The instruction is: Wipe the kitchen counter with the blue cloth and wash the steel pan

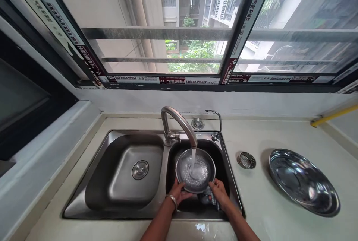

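Note:
A round steel bowl [195,171] is held in the right basin of the double sink [112,181], under running water from the curved faucet [179,123]. My left hand [179,192], with a bracelet on its wrist, grips the bowl's near left rim. My right hand [219,192] holds the near right rim, its fingers closed on the edge. Something dark, perhaps a scrubber or cloth [208,198], sits just below the bowl by my right hand; I cannot tell whether that hand holds it.
A large steel basin [303,181] rests on the counter at the right. A sink strainer [246,160] lies beside the sink's right edge. A small second tap [216,123] stands behind the right basin. The left basin holds only its drain [140,169]. A window spans the wall behind.

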`<state>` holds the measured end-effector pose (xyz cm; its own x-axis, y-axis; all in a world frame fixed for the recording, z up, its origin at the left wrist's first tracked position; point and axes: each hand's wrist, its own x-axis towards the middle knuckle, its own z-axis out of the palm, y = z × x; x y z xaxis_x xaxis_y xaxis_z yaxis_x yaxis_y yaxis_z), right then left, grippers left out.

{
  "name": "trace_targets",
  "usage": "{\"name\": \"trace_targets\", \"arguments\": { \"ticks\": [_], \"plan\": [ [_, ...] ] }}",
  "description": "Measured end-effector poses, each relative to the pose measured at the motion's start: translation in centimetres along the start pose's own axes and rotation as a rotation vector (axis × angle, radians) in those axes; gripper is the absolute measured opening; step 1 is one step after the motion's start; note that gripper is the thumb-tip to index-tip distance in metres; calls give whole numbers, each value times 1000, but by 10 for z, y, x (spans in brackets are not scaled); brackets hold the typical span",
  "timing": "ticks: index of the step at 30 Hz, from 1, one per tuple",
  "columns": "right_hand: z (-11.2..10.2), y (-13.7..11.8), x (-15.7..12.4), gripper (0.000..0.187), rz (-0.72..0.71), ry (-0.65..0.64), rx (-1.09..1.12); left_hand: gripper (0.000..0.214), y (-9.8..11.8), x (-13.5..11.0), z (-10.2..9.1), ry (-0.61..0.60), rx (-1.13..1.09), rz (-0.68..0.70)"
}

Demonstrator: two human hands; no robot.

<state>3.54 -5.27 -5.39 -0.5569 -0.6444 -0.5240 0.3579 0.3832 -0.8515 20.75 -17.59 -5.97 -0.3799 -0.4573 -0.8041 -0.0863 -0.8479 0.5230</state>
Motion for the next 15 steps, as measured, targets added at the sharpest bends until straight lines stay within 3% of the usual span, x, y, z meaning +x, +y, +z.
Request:
{"name": "trace_targets", "arguments": {
  "ticks": [4, 7, 11, 13, 15],
  "plan": [
    [-1, -6, -3, 42, -14, -87, -18, 74, 2, -1, 3, 5, 1, -15],
    [-24, -22, -6, 48, -64, -157, -196, 65, 3, -2, 4, 44, 22, 3],
    [-57, -59, -9, 53, -320, 176, -426, 62, 5, -3, 4, 96, 41, 58],
    [-51, -70, -4, 46, -426, 231, -404, 67, 5, -2, 5, 121, 47, 81],
    [-21, -64, 5, 46, -438, 133, -351, 71, 5, -1, 5, 144, 60, 94]
  ]
}}
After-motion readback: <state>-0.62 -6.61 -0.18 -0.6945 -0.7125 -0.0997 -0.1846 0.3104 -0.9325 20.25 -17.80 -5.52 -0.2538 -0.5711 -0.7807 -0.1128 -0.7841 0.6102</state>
